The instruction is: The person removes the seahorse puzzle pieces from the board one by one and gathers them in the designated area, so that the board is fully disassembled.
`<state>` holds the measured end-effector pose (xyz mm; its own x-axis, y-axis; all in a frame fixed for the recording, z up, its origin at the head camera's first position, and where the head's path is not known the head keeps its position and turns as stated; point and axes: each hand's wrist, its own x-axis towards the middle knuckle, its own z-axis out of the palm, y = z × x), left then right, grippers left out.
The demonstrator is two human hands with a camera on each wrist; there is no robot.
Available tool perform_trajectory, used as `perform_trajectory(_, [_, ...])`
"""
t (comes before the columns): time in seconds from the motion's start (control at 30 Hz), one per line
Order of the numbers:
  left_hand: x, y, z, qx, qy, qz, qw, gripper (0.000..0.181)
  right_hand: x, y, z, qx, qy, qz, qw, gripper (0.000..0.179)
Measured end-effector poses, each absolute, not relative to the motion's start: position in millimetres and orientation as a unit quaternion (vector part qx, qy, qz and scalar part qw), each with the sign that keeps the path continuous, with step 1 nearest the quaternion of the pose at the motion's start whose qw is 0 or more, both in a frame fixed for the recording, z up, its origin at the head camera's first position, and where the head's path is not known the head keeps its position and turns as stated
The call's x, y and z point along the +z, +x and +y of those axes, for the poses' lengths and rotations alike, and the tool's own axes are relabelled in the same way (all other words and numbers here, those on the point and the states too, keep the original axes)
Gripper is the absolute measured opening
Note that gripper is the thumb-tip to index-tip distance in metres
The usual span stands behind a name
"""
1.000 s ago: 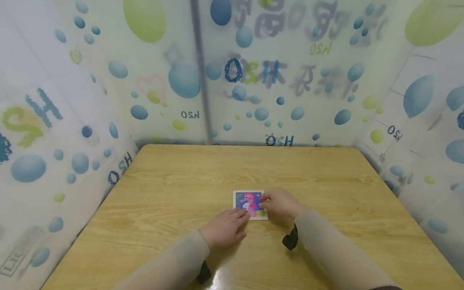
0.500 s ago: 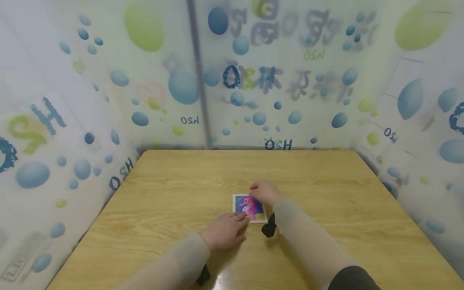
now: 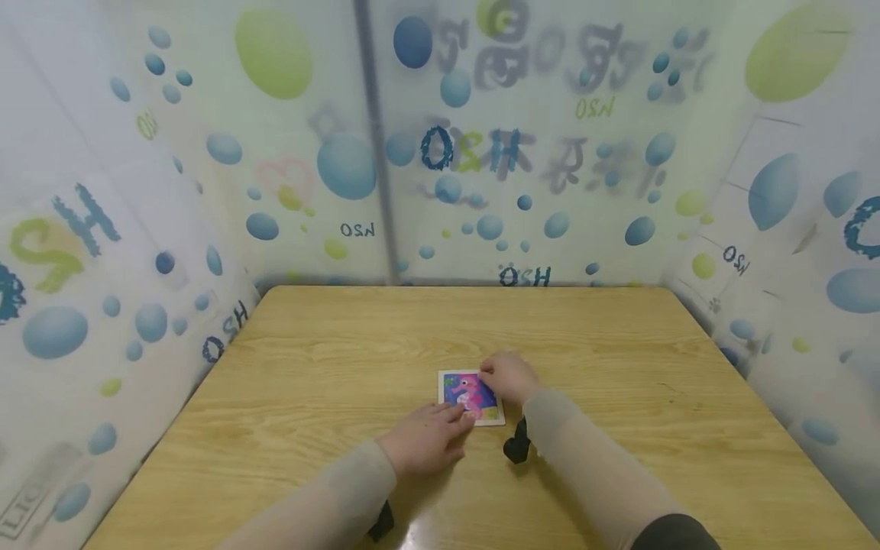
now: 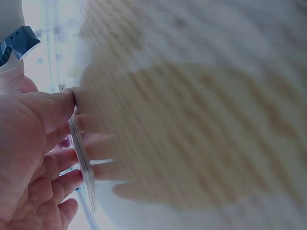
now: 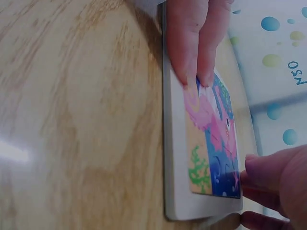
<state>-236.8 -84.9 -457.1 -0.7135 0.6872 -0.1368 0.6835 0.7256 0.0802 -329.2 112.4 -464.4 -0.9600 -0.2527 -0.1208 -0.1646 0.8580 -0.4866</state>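
A small square jigsaw puzzle (image 3: 454, 387) with a pink seahorse on blue lies flat in a white frame. Faint seams cross the picture in the right wrist view. My left hand (image 3: 426, 438) rests from the near left, its fairly straight fingers (image 5: 184, 57) on the picture's lower part. Its thumb (image 4: 64, 103) meets the frame's edge in the left wrist view. My right hand (image 3: 510, 376) is at the upper right corner, bent over it. There its thumb (image 5: 259, 167) and fingertips pinch at the puzzle's edge.
The puzzle lies on a light wooden table (image 3: 330, 344). Pale curtains (image 3: 577, 252) printed with blue and green drops stand at the back and both sides. A dark wrist strap piece (image 3: 517, 447) hangs below the right sleeve.
My right hand has moved from the puzzle's right side up over its top edge, then slightly back to the upper right corner. The left hand has stayed in place.
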Motion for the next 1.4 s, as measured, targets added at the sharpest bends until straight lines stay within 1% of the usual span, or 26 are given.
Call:
perform_trajectory(0.17, [-455.8, -235.9, -85.0, 0.024, 0.372, 0.924, 0.080, 0.056, -462.8, -329.2, 107.0, -0.240, -0.096, 0.963, 0.075, 0.025])
perform_trajectory(0.3, [-455.2, -235.3, -84.6, 0.024, 0.379, 0.923, 0.068, 0.056, -469.8, -332.1, 98.7, -0.261, -0.144, 0.953, 0.045, 0.021])
perform_trajectory(0.43, [-454.9, -235.7, -84.5, 0.019, 0.381, 0.922, 0.062, 0.056, -479.2, -336.4, 88.7, -0.291, -0.192, 0.936, 0.043, 0.019])
perform_trajectory(0.57, [-455.7, -236.3, -84.6, 0.022, 0.380, 0.923, 0.065, 0.056, -483.4, -339.9, 81.5, -0.286, -0.202, 0.936, 0.040, 0.017])
perform_trajectory(0.87, [-455.8, -237.2, -84.1, 0.025, 0.383, 0.921, 0.063, 0.056, -480.7, -339.5, 76.8, -0.308, -0.178, 0.932, 0.066, 0.013])
perform_trajectory(1.17, [-456.8, -237.3, -85.7, 0.034, 0.378, 0.922, 0.068, 0.056, -471.3, -332.9, 73.8, -0.280, -0.183, 0.939, 0.078, 0.016])
perform_trajectory(1.4, [-455.9, -236.8, -86.1, 0.032, 0.380, 0.922, 0.063, 0.055, -471.5, -335.7, 71.7, -0.302, -0.155, 0.935, 0.100, 0.015])
